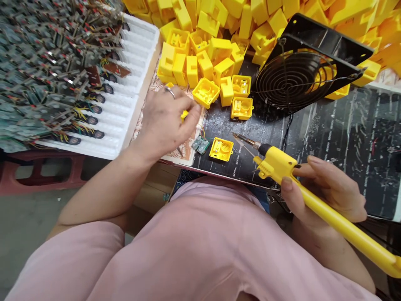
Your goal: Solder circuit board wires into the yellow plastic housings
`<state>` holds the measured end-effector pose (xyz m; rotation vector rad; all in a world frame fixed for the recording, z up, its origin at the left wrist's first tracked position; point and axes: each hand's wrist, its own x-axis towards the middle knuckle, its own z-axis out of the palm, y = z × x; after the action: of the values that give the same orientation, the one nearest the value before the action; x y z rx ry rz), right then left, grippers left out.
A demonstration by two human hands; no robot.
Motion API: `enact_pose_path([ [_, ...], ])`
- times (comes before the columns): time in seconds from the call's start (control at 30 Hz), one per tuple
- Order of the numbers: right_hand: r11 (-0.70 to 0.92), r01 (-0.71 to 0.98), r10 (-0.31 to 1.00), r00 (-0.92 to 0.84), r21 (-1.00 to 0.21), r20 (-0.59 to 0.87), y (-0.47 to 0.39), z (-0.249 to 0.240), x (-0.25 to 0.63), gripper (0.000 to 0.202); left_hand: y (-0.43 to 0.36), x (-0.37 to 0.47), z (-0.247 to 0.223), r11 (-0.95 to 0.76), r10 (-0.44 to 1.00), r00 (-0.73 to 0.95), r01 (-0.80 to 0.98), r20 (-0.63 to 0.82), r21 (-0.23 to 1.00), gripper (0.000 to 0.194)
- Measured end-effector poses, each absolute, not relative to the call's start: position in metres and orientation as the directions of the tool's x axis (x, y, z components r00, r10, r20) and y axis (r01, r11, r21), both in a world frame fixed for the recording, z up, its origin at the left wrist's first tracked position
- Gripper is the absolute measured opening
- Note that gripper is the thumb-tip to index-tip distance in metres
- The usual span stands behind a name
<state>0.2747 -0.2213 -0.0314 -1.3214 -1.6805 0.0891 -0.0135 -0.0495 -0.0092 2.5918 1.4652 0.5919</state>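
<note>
Holding soldering iron [313, 188] (right hand [326, 192]), foam tray [138, 54] of circuit boards [46, 62]

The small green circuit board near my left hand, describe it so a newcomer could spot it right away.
Start at the black work mat below the heap of yellow housings. At its near left edge, just under the left hand, lies the small green circuit board. Beside it sits a lone open yellow housing; the board is the only green piece there.
</note>
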Motion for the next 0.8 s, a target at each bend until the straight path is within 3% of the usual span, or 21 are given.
enact_pose_path([
  [0.1, 0.417, 0.709, 0.752, 0.082, -0.569, 0.654, -0.218, -0.03, 0.274, 0.063, -0.052, -0.009, -0.014, -0.542, 0.839, 0.511, 0.815, 0.188, 0.204, 0.027],
  [0.33, 0.364, 0.696, 0.775, 0.143, -0.619, 0.616, -0.218, -0.027, 0.276, 0.062, -0.065, -0.007, -0.016, -0.606, 0.771, 0.634, 0.702, 0.059, 0.373, 0.024],
  [0.47, 0.418, 0.683, 0.767, 0.087, -0.598, 0.636, -0.216, -0.029, 0.275, 0.067, -0.065, -0.001, -0.016, -0.61, 0.734, 0.678, 0.678, -0.029, 0.41, 0.022],
  [0.67, 0.467, 0.694, 0.746, 0.023, -0.547, 0.666, -0.214, -0.024, 0.274, 0.065, -0.066, 0.007, -0.01, -0.679, 0.697, 0.716, 0.65, 0.023, 0.343, 0.024],
  [0.8, 0.567, 0.594, 0.759, -0.106, -0.571, 0.642, -0.211, -0.011, 0.266, 0.041, -0.068, 0.013, -0.01, -0.724, 0.673, 0.737, 0.639, 0.064, 0.261, 0.02],
])
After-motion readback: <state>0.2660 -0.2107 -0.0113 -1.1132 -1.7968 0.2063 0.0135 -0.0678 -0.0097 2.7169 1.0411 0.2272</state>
